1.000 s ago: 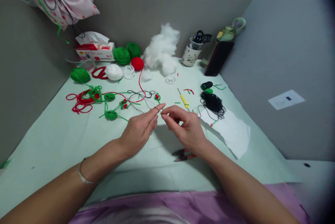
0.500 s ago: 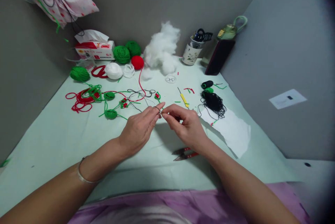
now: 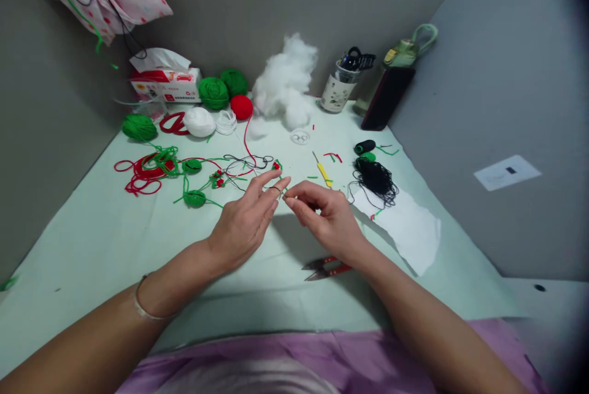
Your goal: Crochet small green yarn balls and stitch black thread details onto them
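My left hand is over the middle of the table, its fingers stretched towards the right. A strand of black yarn runs round its fingers near the tips. My right hand faces it, thumb and forefinger pinched on the yarn's end. The fingertips of both hands almost meet. Just beyond the left fingertips is a small red and green crocheted piece, partly covered by a finger. Thread snips with red handles lie below my right hand. A yellow-handled crochet hook rests past that hand.
Green yarn balls, a red ball, a white ball and a tissue box stand at the back left. White stuffing, a pen cup and a phone against a bottle are behind. Black yarn lies right.
My left forefinger has lifted away from the other fingers, towards the red and green piece. My right hand keeps its pinch, nearly still. The view has shifted slightly.
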{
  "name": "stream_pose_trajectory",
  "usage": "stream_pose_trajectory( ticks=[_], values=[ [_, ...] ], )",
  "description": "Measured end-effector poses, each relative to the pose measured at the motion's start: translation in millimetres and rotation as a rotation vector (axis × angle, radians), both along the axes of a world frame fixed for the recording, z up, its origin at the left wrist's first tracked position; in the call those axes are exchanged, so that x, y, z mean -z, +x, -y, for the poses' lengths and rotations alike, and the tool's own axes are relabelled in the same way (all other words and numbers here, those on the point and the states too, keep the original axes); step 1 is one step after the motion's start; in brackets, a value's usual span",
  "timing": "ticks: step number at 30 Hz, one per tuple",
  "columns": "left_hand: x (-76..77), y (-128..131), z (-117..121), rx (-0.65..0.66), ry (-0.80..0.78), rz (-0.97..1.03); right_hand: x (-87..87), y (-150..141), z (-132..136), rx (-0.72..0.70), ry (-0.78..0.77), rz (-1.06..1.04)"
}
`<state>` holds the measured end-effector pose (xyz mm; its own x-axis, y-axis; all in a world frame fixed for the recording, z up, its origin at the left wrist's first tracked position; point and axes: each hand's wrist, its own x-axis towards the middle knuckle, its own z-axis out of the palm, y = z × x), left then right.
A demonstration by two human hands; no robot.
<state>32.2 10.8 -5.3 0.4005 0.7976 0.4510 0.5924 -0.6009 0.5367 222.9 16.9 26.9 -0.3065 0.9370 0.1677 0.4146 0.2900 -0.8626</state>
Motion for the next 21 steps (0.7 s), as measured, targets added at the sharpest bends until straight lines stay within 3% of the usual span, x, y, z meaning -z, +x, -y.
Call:
stream_pose_trajectory(
  ticks=[5, 21],
  values=[
    [0.9, -0.9, -3.9, 0.006, 0.081, -0.011, -1.0, 0.3, -1.5, 0.004, -0.042, -0.045],
    [-1.3, -2.7, -4.9, 0.011, 0.057, -0.082, -1.6, 0.8, -6.7, -0.025, -0.153, -0.184]
  ],
)
